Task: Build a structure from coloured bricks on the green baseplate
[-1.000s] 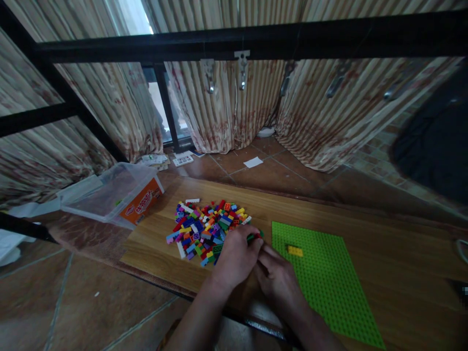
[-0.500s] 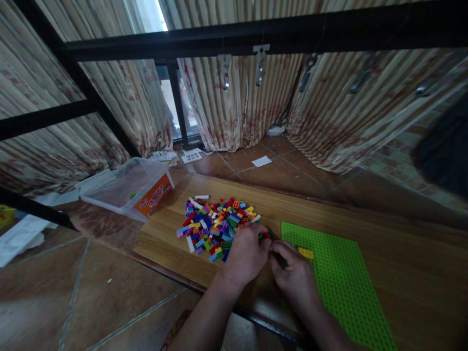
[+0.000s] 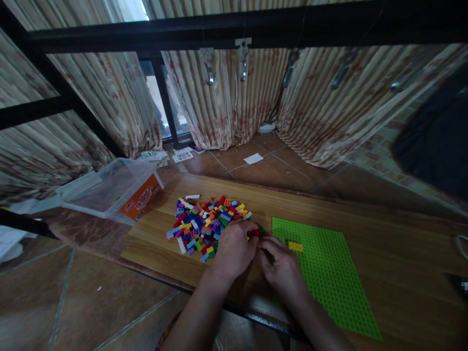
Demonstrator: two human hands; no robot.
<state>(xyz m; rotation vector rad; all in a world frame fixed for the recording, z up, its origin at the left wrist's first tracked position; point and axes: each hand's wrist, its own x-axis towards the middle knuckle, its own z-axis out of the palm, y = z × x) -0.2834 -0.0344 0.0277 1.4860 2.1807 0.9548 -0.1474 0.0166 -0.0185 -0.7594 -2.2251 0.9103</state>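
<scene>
While seen from the head camera, brought together above a wooden tabletop (image 3: 153,239): left hand (image 3: 234,251) and right hand (image 3: 283,268), fingertips meeting or nearly so between a heap of loose bricks (image 3: 204,226) and a green baseplate (image 3: 329,273). On the left, thumb and forefinger drawn narrow around a small red piece (image 3: 255,233), only partly visible, with a patch of dark green just beyond. On the right, fingers bent and likewise pinched narrow, tips close by the left thumb; impossible to tell whether closed on anything.

Spread just past the left hand, the heap in red, blue, yellow, orange, green, purple and white, many pieces overlapping, with a long white brick (image 3: 182,245) at its near left edge. Lying flat to the right of the heap, partly covered from view by the right hand and forearm, the baseplate, with a single yellow brick (image 3: 295,246) near its far left corner, just beyond the right hand.

At the left end of the tabletop, a clear plastic box (image 3: 98,195) with an orange label (image 3: 142,197). Farther back, on brown floor tiles (image 3: 288,170), a white sheet of paper (image 3: 253,159), short of striped curtains (image 3: 219,107). Across the top, a black bar (image 3: 256,31) with metal hooks (image 3: 244,58).
</scene>
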